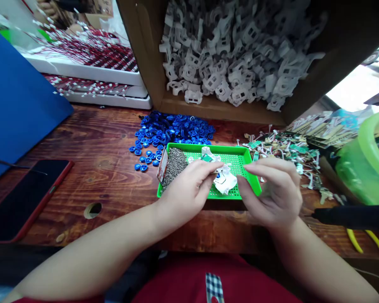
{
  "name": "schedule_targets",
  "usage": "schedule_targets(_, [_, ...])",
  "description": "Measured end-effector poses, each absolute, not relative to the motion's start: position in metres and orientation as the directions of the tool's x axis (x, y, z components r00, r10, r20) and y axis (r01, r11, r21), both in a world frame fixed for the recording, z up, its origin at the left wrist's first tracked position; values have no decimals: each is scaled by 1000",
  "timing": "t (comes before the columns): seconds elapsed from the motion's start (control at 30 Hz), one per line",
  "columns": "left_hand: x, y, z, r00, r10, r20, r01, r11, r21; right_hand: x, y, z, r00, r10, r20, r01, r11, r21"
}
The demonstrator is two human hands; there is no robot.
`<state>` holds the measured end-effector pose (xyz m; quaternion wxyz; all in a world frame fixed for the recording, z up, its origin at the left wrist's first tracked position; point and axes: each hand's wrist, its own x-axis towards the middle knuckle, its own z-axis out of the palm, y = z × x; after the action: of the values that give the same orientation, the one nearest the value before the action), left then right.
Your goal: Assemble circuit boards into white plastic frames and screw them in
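My left hand (191,183) is over the green tray (255,181), thumb and forefinger pinched together. A small, tan-edged thing shows at its fingertips, too blurred to name. Just beyond and below those tips is a white plastic part (228,182) with a blue button set in it; whether the fingers touch it I cannot tell. Another white plastic part (206,150), with a green circuit board (206,158) on it, lies farther back in the tray. My right hand (271,191) is at the tray's right end, thumb and fingers apart, holding nothing.
Many screws (175,168) fill the tray's left end. Behind it lie blue buttons (177,128) and a carton (148,63) of white parts. Small wired boards (290,147) and a green tub (360,164) are right, near a black tool (350,216). A phone (28,193) lies left.
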<state>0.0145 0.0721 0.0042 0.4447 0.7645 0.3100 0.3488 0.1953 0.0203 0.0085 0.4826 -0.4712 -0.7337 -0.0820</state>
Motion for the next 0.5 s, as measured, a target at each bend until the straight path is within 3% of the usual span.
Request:
schedule_targets(0.1, [14, 76, -1, 630, 688, 360, 235, -610, 756, 195, 22, 11, -164, 747, 644, 704, 546, -455])
schedule_targets(0.23, [15, 76, -2, 646, 637, 420, 211, -678, 704, 196, 25, 8, -196, 779, 596, 643, 561, -521])
schedule_targets(0.33, [15, 75, -2, 624, 648, 437, 193, -670, 717, 199, 25, 5, -185, 790, 585, 644, 547, -534])
schedule_targets(0.5, [13, 74, 2, 472, 787, 397, 148, -514, 845, 201, 25, 3, -118, 803, 584, 680, 494, -542])
